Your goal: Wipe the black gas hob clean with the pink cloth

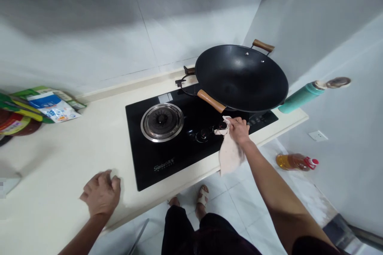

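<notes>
My right hand [239, 129] is closed on a pale pink cloth [231, 153] and presses it at the front right of a black glass gas stove [176, 153], by a control knob. The cloth's lower part hangs over the counter's front edge. To the left of the stove, my left hand [101, 192] rests on the counter with bent, parted fingers and holds nothing. A black wok [239, 77] with wooden handles sits over the right burner, just behind my right hand. The left burner [162, 122] is uncovered, and another knob [203, 134] lies left of the cloth.
A green cylindrical container [302, 97] stands at the counter's right end by the wall. Seasoning packets [54, 105] and a red-labelled jar [18, 123] are at the far left. An oil bottle [296, 162] with a red cap is below, near the wall socket [318, 136].
</notes>
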{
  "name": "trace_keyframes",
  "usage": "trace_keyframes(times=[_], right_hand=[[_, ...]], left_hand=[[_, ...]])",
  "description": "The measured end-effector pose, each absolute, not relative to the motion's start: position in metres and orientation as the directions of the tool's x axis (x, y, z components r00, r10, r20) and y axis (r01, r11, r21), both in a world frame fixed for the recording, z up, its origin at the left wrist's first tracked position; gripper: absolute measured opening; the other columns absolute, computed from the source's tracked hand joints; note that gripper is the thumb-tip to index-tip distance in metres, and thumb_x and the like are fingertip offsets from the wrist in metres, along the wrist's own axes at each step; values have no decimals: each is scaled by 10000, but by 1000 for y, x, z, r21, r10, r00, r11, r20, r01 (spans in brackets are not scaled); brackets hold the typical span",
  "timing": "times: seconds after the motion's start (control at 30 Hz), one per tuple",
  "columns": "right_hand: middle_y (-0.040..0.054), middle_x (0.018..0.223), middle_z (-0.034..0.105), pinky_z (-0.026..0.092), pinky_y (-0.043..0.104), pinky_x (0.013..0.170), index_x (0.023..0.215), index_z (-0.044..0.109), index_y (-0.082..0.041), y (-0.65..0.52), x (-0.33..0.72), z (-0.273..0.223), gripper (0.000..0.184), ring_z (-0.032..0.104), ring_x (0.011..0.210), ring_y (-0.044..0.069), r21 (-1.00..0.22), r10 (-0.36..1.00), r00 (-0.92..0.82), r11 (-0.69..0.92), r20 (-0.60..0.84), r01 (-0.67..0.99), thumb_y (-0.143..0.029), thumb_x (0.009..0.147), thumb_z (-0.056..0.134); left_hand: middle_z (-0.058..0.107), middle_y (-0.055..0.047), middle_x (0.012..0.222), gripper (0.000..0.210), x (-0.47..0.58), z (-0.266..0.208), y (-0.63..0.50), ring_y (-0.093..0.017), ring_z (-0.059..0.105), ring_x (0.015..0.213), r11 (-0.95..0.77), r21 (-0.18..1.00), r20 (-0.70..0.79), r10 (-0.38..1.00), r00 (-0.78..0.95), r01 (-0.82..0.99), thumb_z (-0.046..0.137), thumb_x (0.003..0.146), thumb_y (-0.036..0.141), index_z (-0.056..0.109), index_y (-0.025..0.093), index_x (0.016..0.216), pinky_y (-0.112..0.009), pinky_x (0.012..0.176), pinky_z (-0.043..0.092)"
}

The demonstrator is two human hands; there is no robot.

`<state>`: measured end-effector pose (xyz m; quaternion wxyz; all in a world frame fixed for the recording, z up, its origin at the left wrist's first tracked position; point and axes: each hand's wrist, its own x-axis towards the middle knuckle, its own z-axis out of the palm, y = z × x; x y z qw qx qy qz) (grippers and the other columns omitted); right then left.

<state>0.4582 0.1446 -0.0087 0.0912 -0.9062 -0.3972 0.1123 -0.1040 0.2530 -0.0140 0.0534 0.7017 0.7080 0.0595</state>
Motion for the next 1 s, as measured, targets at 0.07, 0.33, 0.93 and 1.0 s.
trace_keyframes(times=[0.07, 0.33, 0.93, 1.0], right_hand=[[73, 1398, 657, 425, 437, 1057, 1422, 733, -377, 159, 474, -6, 477, 518, 1235, 295, -309, 794, 589, -604, -149, 735, -234, 1036, 492], [32, 1418, 711, 432, 339, 1191, 1272, 824, -280, 209, 489, -4, 377, 624, 1327, 221, -587, 878, 432, -465, -207, 663, -253, 960, 615], [145, 1228, 802, 523, 347, 958, 1246, 820, -216, 187, 467, 25, 541, 739, 1152, 278, -111, 812, 500, -551, -301, 827, -477, 1128, 361], [110, 1231, 809, 529, 349, 951, 1252, 826, -266, 198, 465, 27, 468, 741, 1146, 274, -99, 823, 470, -523, -319, 847, -481, 1102, 439]], left_hand=[[570, -223, 1509, 533, -105, -16, 252, -474, 433, 1450, 10, 152, 20, 1000, -13, 988, 408, 979, 459, 647, 171, 1359, -725, 1185, 361], [587, -264, 1473, 520, -105, -15, 252, -495, 459, 1437, -28, 147, 38, 999, 22, 989, 449, 979, 412, 665, 124, 1353, -735, 1151, 394], [572, -257, 1484, 540, -107, -22, 247, -452, 464, 1405, -28, 157, 35, 999, 22, 987, 416, 1000, 429, 666, 122, 1368, -664, 1147, 382], [574, -252, 1480, 529, -107, -22, 247, -449, 465, 1400, -30, 157, 38, 999, 24, 987, 416, 998, 425, 668, 134, 1362, -657, 1136, 385]])
